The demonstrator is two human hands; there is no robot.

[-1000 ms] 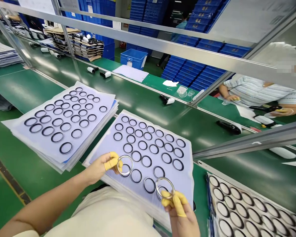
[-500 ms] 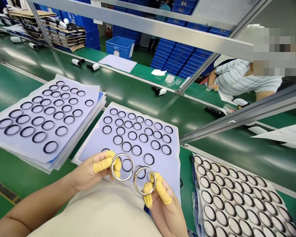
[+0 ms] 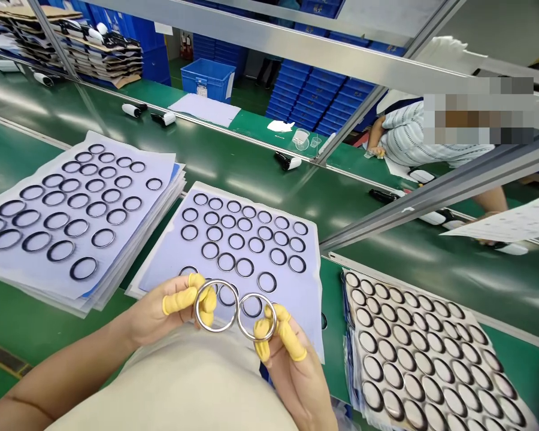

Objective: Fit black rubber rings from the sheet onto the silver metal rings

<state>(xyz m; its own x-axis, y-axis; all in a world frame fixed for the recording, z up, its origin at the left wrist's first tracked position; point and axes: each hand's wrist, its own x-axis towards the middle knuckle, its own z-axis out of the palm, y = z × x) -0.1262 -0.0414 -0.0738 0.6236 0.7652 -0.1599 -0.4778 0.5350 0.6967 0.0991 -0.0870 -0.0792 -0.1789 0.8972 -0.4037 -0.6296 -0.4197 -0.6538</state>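
My left hand, with yellow finger cots on its fingertips, pinches a shiny silver metal ring by its left side. A second metal ring is gripped at its right side by my right hand, which wears the same yellow cots. Both rings face me side by side, and their near edges meet or overlap slightly. Behind and below them lies a pale sheet carrying several dark-edged rings in loose rows. Part of that sheet is hidden by my hands.
On the left is a stack of sheets with more rings. A sheet packed with rings lies at right. Beyond runs a green conveyor with black-and-white parts. A metal frame post slants at right; a co-worker sits across.
The right-hand ring has turned to face me more squarely and come up against the left-hand ring. My view has shifted slightly. Across the line, the co-worker's head has lowered.
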